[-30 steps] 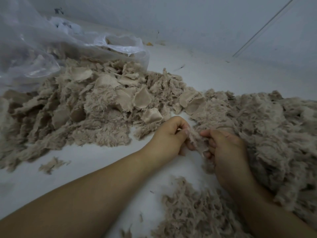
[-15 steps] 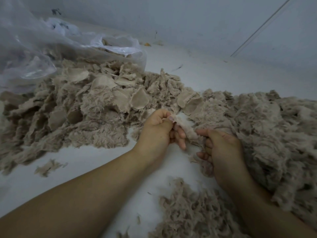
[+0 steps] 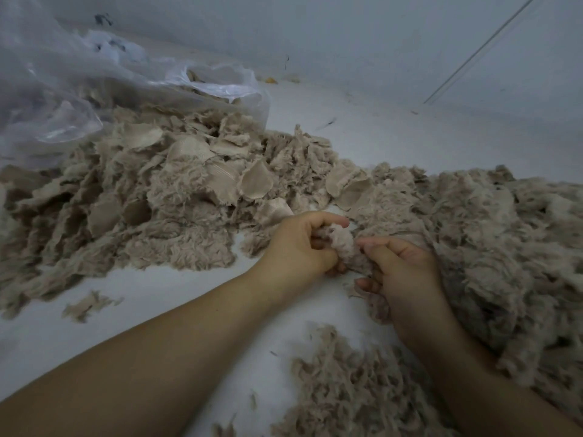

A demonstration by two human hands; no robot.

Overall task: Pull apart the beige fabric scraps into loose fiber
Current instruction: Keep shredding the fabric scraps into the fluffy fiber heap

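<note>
Gripping one scrap (image 3: 342, 244) between them, left hand (image 3: 299, 244) and right hand (image 3: 407, 272) both pinch it above the tabletop (image 3: 176, 291), mid-tear. Next: draw hands apart, then drop fibre onto the pile (image 3: 504, 247) at right.

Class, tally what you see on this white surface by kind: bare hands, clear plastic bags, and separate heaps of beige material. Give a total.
Bare hands: 2, left hand and right hand
Clear plastic bags: 1, clear plastic bag
Beige heaps: 3, scrap pile, large fiber heap, small fiber heap
Total: 6
</note>
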